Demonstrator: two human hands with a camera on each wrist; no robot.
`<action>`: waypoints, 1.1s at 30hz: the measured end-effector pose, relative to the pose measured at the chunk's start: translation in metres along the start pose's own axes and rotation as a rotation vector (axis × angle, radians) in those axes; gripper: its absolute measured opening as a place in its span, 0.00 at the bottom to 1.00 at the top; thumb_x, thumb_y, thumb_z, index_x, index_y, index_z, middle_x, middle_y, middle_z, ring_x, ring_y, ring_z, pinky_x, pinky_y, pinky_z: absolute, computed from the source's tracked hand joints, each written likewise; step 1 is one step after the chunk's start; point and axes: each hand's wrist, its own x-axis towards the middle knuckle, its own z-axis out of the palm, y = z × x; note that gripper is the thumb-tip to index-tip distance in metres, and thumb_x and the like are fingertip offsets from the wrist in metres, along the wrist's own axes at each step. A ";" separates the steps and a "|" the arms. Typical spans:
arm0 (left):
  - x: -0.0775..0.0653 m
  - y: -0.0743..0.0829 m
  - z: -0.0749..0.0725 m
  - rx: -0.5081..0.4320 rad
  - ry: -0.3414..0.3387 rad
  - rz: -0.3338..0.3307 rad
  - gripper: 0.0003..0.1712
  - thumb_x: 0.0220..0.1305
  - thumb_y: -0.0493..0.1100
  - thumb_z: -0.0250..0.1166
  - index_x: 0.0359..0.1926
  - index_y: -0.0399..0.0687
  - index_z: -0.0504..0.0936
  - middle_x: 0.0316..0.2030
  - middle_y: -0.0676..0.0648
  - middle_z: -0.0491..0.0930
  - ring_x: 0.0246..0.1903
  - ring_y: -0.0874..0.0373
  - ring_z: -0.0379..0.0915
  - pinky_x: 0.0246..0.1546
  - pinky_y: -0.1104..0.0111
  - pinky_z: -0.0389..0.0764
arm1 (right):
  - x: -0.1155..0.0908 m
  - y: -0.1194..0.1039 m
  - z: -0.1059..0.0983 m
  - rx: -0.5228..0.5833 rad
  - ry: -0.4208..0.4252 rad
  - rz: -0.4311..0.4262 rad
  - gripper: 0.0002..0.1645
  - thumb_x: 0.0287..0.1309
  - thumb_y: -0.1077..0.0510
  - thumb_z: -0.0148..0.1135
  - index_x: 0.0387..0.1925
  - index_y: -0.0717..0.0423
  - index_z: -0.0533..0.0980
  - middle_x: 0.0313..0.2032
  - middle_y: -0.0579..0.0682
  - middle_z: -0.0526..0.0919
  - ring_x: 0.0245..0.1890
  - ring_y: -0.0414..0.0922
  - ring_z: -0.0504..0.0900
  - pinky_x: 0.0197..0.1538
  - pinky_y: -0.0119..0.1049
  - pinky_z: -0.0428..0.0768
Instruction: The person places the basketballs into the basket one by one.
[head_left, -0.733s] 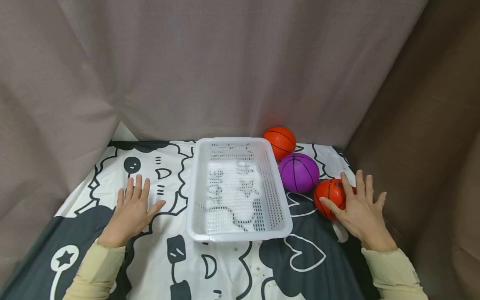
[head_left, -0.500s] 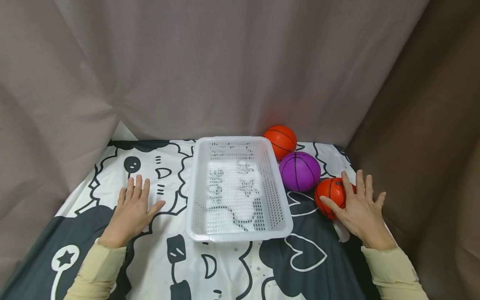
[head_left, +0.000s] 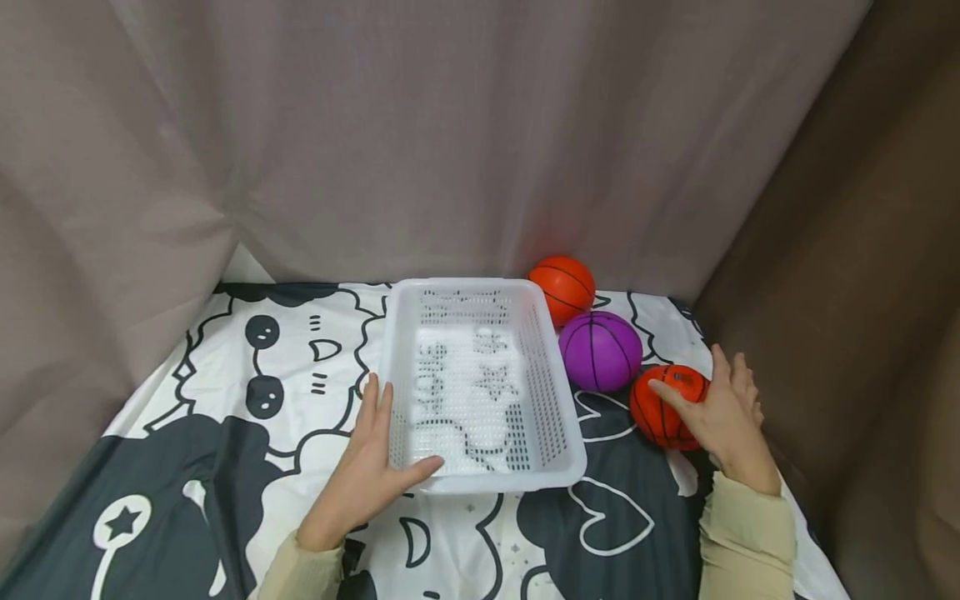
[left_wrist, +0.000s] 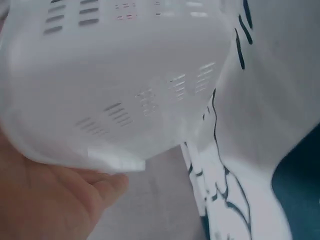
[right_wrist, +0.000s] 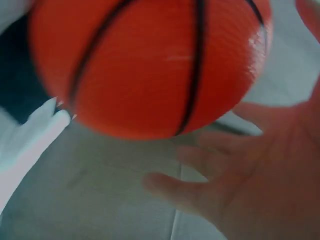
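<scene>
A white perforated plastic basket (head_left: 491,482) stands in the middle of the cloth with nothing in it. At its near left corner is my left hand (head_left: 369,479), fingers straight along the left side and thumb over the near rim. The left wrist view has that hand (left_wrist: 55,200) beside the basket wall (left_wrist: 115,85); contact is hard to tell. On the right, my right hand (head_left: 731,425) is spread around the outer side of an orange basketball (head_left: 663,408). In the right wrist view its fingers (right_wrist: 195,192) are spread beside the ball (right_wrist: 145,70).
A purple ball (head_left: 600,354) lies between the basket and the near orange ball. Behind it, another orange ball (head_left: 562,287) sits by the basket's far right corner. Grey curtain (head_left: 450,142) closes off the back, and brown curtain (head_left: 847,275) hangs at the right.
My left hand has moved right, from the cloth to the basket's near left corner. The right hand has turned more sideways beside the orange basketball. Basket and balls stay in place.
</scene>
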 end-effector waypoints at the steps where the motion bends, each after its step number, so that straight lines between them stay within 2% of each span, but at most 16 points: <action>1: 0.001 0.001 0.001 0.014 -0.012 0.007 0.76 0.43 0.77 0.67 0.76 0.36 0.39 0.75 0.39 0.24 0.73 0.40 0.26 0.69 0.47 0.49 | 0.002 -0.001 -0.001 0.009 -0.033 0.014 0.71 0.52 0.25 0.57 0.76 0.60 0.33 0.71 0.75 0.30 0.67 0.78 0.37 0.55 0.81 0.43; 6: 0.011 0.002 -0.008 0.043 -0.157 0.050 0.89 0.28 0.75 0.75 0.73 0.29 0.32 0.72 0.33 0.16 0.72 0.39 0.19 0.70 0.49 0.43 | 0.012 0.000 -0.004 0.052 -0.205 0.060 0.73 0.52 0.24 0.56 0.74 0.64 0.29 0.68 0.80 0.37 0.63 0.79 0.46 0.51 0.79 0.59; 9: 0.018 0.004 -0.013 0.062 -0.238 0.058 0.92 0.24 0.71 0.78 0.72 0.27 0.28 0.70 0.32 0.13 0.72 0.40 0.16 0.70 0.51 0.40 | 0.013 0.002 -0.003 0.069 -0.253 0.094 0.75 0.50 0.23 0.57 0.74 0.65 0.29 0.66 0.82 0.42 0.61 0.77 0.49 0.50 0.76 0.65; 11: 0.023 0.005 -0.013 0.069 -0.263 0.037 0.93 0.22 0.70 0.79 0.71 0.26 0.27 0.70 0.32 0.13 0.72 0.42 0.14 0.71 0.52 0.39 | 0.013 0.003 -0.002 0.078 -0.270 0.131 0.76 0.49 0.22 0.58 0.73 0.66 0.29 0.64 0.82 0.45 0.59 0.77 0.50 0.49 0.74 0.67; 15: 0.030 0.009 -0.013 0.054 -0.277 -0.043 0.96 0.17 0.65 0.82 0.71 0.26 0.25 0.70 0.32 0.14 0.72 0.41 0.16 0.71 0.53 0.38 | 0.015 0.002 -0.002 0.074 -0.282 0.181 0.78 0.47 0.22 0.58 0.73 0.68 0.30 0.59 0.82 0.48 0.56 0.76 0.51 0.47 0.72 0.70; 19: 0.034 0.013 -0.013 0.110 -0.257 -0.094 0.97 0.12 0.64 0.84 0.71 0.26 0.28 0.72 0.29 0.20 0.72 0.37 0.22 0.71 0.49 0.38 | 0.020 -0.002 0.000 0.062 -0.286 0.182 0.77 0.47 0.21 0.58 0.72 0.71 0.34 0.56 0.81 0.52 0.54 0.75 0.53 0.45 0.70 0.72; 22: 0.038 0.015 -0.013 0.189 -0.259 -0.100 0.97 0.10 0.67 0.82 0.72 0.25 0.32 0.72 0.27 0.23 0.72 0.36 0.23 0.70 0.44 0.34 | 0.020 -0.002 0.002 0.065 -0.301 0.212 0.77 0.47 0.20 0.56 0.72 0.71 0.35 0.55 0.80 0.53 0.53 0.74 0.54 0.44 0.67 0.74; 26: 0.039 0.013 -0.009 0.229 -0.274 -0.101 0.98 0.08 0.72 0.79 0.72 0.25 0.33 0.72 0.27 0.23 0.72 0.37 0.19 0.67 0.39 0.28 | 0.019 0.002 0.003 0.087 -0.336 0.252 0.76 0.48 0.19 0.53 0.72 0.72 0.35 0.54 0.79 0.54 0.52 0.72 0.58 0.43 0.63 0.77; 33: 0.039 0.008 -0.006 0.171 -0.265 -0.111 0.99 0.07 0.70 0.80 0.73 0.27 0.31 0.72 0.31 0.19 0.72 0.40 0.17 0.65 0.37 0.27 | 0.019 0.008 0.004 0.132 -0.325 0.277 0.75 0.50 0.20 0.53 0.71 0.73 0.35 0.54 0.78 0.53 0.52 0.71 0.59 0.41 0.60 0.79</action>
